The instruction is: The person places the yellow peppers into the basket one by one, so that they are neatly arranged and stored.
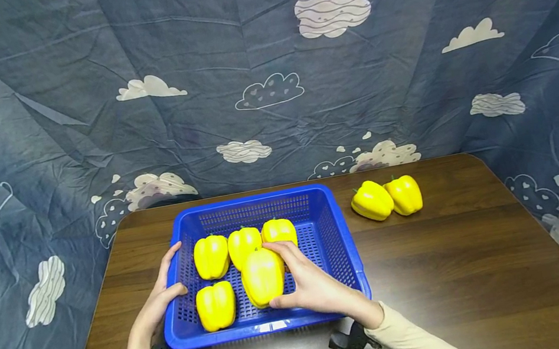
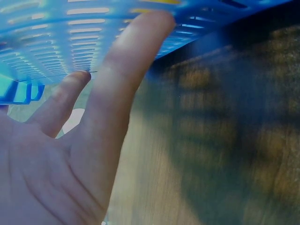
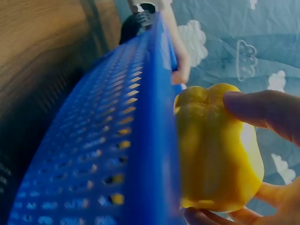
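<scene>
A blue plastic basket (image 1: 217, 339) with slotted walls sits on the table. My left hand (image 1: 154, 308) holds its left side, thumb over the rim; in the left wrist view, fingers (image 2: 117, 79) touch the slotted wall from outside. With thumb and fingers, my right hand (image 1: 313, 283) grips a yellow bell pepper (image 1: 262, 278) over the basket's front middle. The right wrist view shows this bell pepper (image 3: 215, 154) above the rim, the thumb on one side. Several other yellow bell peppers stand in the basket, one front left (image 1: 216, 307), others along the back (image 1: 211, 257).
Two more yellow bell peppers, one (image 1: 372, 201) touching the other (image 1: 404, 195), lie on the brown wooden table (image 1: 460, 274) to the right of the basket. A blue cloud-patterned curtain (image 1: 208, 47) hangs behind the table and at both sides.
</scene>
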`<state>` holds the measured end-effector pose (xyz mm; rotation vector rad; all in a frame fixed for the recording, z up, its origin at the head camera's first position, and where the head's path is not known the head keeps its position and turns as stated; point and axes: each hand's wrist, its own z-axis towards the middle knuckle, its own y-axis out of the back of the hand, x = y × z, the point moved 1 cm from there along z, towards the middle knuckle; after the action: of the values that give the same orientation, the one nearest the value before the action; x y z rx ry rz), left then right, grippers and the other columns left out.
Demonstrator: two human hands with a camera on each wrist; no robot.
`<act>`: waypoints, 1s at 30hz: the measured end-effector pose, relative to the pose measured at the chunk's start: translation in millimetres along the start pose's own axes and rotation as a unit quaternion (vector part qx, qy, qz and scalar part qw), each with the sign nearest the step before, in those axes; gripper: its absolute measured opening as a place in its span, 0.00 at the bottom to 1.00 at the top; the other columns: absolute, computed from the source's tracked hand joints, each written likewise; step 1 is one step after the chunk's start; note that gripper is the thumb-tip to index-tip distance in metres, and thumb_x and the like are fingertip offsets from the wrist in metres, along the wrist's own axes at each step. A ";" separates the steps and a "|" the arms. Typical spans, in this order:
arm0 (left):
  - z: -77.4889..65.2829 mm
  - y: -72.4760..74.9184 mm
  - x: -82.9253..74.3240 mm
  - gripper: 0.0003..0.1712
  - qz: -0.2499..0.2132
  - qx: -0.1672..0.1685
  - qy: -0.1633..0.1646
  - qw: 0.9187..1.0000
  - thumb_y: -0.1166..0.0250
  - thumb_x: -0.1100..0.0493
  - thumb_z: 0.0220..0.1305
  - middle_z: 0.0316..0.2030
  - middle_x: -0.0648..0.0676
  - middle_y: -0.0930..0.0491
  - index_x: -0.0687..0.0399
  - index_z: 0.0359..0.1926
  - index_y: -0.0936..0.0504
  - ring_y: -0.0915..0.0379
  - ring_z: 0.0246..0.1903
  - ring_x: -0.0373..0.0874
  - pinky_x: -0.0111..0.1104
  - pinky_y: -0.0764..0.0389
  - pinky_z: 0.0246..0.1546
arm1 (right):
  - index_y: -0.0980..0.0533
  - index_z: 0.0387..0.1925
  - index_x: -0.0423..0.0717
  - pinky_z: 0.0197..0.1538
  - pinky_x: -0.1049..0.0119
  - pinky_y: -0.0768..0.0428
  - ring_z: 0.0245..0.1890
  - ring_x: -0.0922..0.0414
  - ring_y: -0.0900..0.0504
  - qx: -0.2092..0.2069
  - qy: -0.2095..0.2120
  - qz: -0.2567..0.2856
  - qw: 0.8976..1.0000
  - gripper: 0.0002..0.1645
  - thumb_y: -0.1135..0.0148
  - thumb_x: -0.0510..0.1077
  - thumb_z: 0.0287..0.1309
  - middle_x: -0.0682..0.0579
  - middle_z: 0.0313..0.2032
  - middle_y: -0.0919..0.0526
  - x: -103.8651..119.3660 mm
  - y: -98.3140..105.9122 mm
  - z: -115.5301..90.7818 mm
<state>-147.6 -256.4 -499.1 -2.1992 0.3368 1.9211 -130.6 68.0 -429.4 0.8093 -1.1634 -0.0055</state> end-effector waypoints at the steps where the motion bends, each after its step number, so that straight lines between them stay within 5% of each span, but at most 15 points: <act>1: 0.0 0.2 0.3 0.51 0.000 0.000 0.001 1.000 0.53 0.69 0.52 0.71 0.61 0.68 0.34 0.74 0.60 0.55 0.62 0.71 0.56 0.31 0.48 | 0.43 0.68 0.42 0.56 0.54 0.29 0.56 0.52 0.32 0.003 -0.003 -0.001 1.000 0.54 0.25 0.42 0.40 0.45 0.62 0.38 0.1 -2.0 1.1; 9: 0.4 0.4 1.3 0.51 -0.001 0.001 0.001 1.000 0.52 0.69 0.52 0.71 0.61 0.68 0.33 0.74 0.59 0.55 0.62 0.72 0.57 0.31 0.47 | 0.43 0.66 0.39 0.62 0.51 0.36 0.59 0.49 0.34 0.016 -0.014 -0.025 0.999 0.54 0.25 0.41 0.38 0.41 0.61 0.38 -4.1 -17.7 6.4; 30: -0.5 -0.2 0.1 0.50 0.003 -0.001 0.002 1.000 0.52 0.68 0.52 0.71 0.60 0.69 0.33 0.74 0.60 0.57 0.63 0.71 0.58 0.32 0.48 | 0.44 0.65 0.37 0.60 0.53 0.33 0.57 0.48 0.31 0.038 -0.056 -0.044 0.997 0.53 0.23 0.41 0.39 0.39 0.61 0.38 -10.4 -42.2 11.6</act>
<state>-147.1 -256.4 -499.1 -2.2059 0.3412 1.9212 -127.8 35.1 -459.9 0.9373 -1.2383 -0.0817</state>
